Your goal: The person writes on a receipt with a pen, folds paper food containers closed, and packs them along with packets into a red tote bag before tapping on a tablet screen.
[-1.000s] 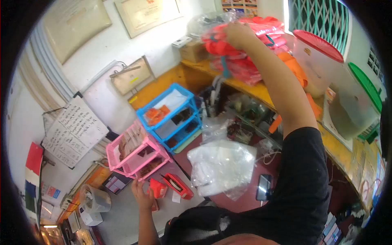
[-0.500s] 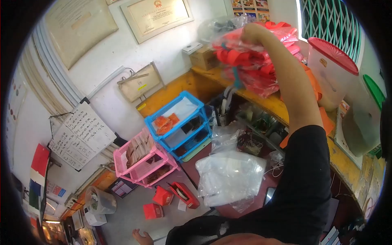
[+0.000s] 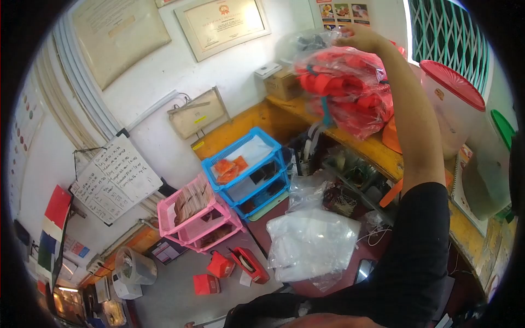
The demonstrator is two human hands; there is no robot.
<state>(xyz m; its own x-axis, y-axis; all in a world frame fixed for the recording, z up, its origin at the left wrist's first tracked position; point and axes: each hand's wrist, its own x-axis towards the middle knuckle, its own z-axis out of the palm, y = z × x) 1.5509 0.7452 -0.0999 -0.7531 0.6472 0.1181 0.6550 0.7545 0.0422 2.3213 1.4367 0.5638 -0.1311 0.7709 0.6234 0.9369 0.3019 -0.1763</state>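
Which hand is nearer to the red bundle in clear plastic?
Right: the right hand is at the top of the red bundle; the left hand, barely showing at the bottom edge, is far from it.

On the left wall hangs a handwritten sheet [image 3: 117, 177]. A pink rack [image 3: 191, 220] holding papers [image 3: 191, 202] stands beside a blue rack [image 3: 246, 174]. A framed certificate [image 3: 223, 27] hangs far back; a red-lidded tub [image 3: 456, 112] stands right.

Gap over desk [image 3: 169, 298] btwn tub [image 3: 135, 266] & red boxes [image 3: 206, 284], pink rack [image 3: 192, 216] behind, blue rack [image 3: 246, 177] adj.
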